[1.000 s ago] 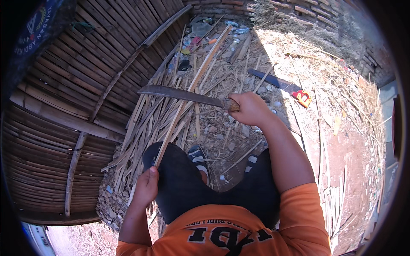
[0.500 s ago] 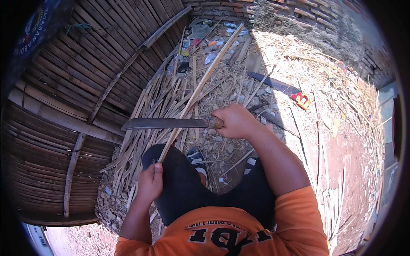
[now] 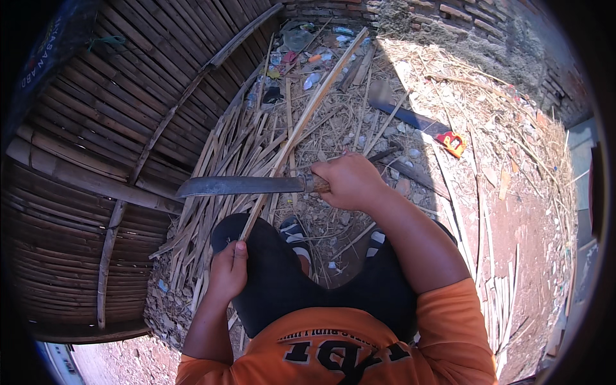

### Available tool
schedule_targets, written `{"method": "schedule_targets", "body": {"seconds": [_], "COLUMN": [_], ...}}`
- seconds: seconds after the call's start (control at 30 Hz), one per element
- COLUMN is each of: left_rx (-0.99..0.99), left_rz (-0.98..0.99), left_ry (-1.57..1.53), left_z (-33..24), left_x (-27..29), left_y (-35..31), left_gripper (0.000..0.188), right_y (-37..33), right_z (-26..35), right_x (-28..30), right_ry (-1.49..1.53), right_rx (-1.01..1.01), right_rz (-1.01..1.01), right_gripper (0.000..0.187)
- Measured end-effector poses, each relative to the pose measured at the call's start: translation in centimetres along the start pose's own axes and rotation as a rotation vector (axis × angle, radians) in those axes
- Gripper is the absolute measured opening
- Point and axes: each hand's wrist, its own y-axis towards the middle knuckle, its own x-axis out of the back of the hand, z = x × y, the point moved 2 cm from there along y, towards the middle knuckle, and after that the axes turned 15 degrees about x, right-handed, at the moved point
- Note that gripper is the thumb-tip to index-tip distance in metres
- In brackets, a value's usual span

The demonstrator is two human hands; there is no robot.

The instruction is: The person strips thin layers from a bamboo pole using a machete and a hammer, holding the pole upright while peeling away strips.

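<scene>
My right hand (image 3: 351,181) is closed round the wooden handle of a machete (image 3: 244,185). Its long dark blade points left and lies across a pale bamboo strip (image 3: 314,101). The near end of that strip is gripped in my left hand (image 3: 229,268), thumb on top, beside my left knee. From there it slants up and away to the right, over the littered ground. The blade crosses it a little beyond the knee; whether the edge bites into it I cannot tell.
Many loose bamboo strips (image 3: 202,192) lie piled on the left, against a slatted bamboo wall (image 3: 77,128). A handsaw (image 3: 417,122) with a red and yellow handle rests on the straw to the right. Plastic litter (image 3: 311,80) and a brick wall (image 3: 449,25) are at the far side.
The machete and my right hand have shifted slightly left, with the blade still across the strip. My left hand keeps its grip at nearly the same place.
</scene>
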Motion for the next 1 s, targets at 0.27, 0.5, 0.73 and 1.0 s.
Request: {"method": "schedule_targets", "body": {"seconds": [0.27, 0.5, 0.73, 1.0], "left_rx": [-0.003, -0.022, 0.004, -0.049], "left_rz": [-0.067, -0.009, -0.068, -0.036], "left_ry": [0.082, 0.125, 0.132, 0.109], "left_z": [0.2, 1.0, 1.3, 2.0], "left_x": [1.2, 1.0, 1.5, 2.0], "left_y": [0.1, -0.4, -0.4, -1.5], "left_gripper": [0.055, 0.052, 0.052, 0.052], "right_y": [-0.5, 0.2, -0.9, 0.3], "right_z": [-4.2, -0.5, -4.2, -1.6], "right_x": [1.5, -0.4, 1.3, 0.7], "right_ry": [-0.106, -0.095, -0.05, -0.03], "right_rx": [-0.149, 0.057, -0.188, -0.075], "right_rz": [0.008, 0.037, 0.027, -0.056], "right_gripper": [0.022, 0.022, 0.024, 0.017]}}
